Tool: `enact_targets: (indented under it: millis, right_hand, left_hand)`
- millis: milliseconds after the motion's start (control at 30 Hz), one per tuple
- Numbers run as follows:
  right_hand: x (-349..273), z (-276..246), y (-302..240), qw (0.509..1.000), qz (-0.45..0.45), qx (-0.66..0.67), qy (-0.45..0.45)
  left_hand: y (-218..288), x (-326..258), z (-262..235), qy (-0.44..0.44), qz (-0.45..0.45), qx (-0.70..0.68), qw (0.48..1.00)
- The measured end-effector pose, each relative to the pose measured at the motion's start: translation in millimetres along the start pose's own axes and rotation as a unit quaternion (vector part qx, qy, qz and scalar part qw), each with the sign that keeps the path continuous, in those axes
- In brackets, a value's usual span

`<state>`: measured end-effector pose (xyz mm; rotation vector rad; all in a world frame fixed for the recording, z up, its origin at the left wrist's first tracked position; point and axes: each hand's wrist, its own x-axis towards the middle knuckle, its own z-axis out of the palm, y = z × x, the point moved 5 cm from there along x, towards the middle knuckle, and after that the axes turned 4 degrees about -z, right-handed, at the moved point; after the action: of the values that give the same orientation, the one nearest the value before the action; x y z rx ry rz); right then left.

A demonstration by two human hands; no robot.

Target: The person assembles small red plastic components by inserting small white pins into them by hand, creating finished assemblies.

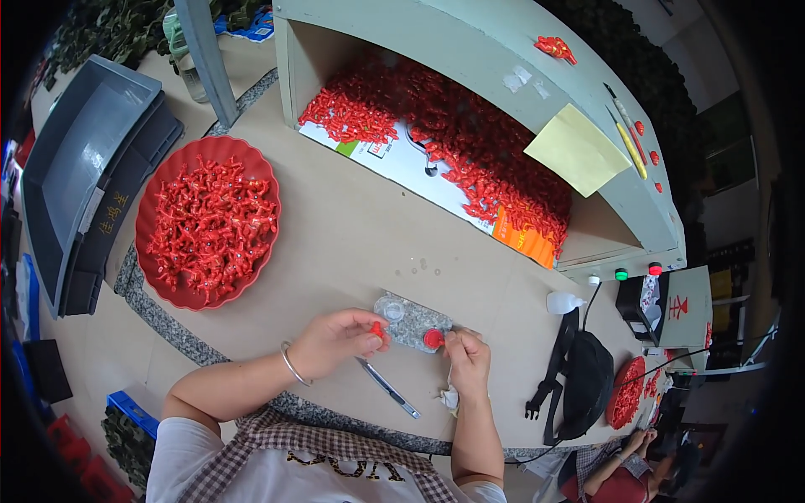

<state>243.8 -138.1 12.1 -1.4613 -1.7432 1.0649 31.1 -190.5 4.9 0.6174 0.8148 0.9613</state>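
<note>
My left hand (335,344) is closed, pinching a small glossy red piece (377,330) between thumb and fingertips. My right hand (467,359) is closed too, its fingertips beside a small round red pot (433,338); what they hold, if anything, is too small to make out. The pot sits at one end of a speckled grey stone slab (411,315), and a small clear dish (392,311) rests at the other end. A utility knife (389,388) lies on the table between my forearms. Under my right hand is a crumpled white scrap (449,397).
A scalloped red tray (268,272) of red pieces stands left, beside stacked grey bins (59,201). Ahead, a grey-green cabinet (470,67) holds many red pieces. A white squeeze bottle (564,303) and black waist bag (587,386) lie right; another person (620,478) sits beyond.
</note>
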Motion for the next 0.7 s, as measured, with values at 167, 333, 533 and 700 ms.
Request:
enact_targets:
  millis: [167,333,533,700]
  right_hand:
    - [0.2,0.6,-0.1,1.0,0.01,-0.012,0.0]
    - [-0.6,-1.2,4.1,0.999,0.027,0.016,0.018]
    - [-0.6,-1.4,6.4,0.999,0.03,0.037,0.013]
    - [-1.8,-2.0,6.5,0.999,0.02,0.03,0.02]
  left_hand:
    - [0.4,0.0,-0.5,0.008,0.014,0.005,1.0]
    - [2.1,-0.5,-0.1,0.002,0.02,0.011,1.0]
    - [4.4,-2.0,3.1,-0.011,-0.015,0.001,1.0]
    - [5.3,-2.2,5.1,-0.048,-0.01,-0.008,0.999]
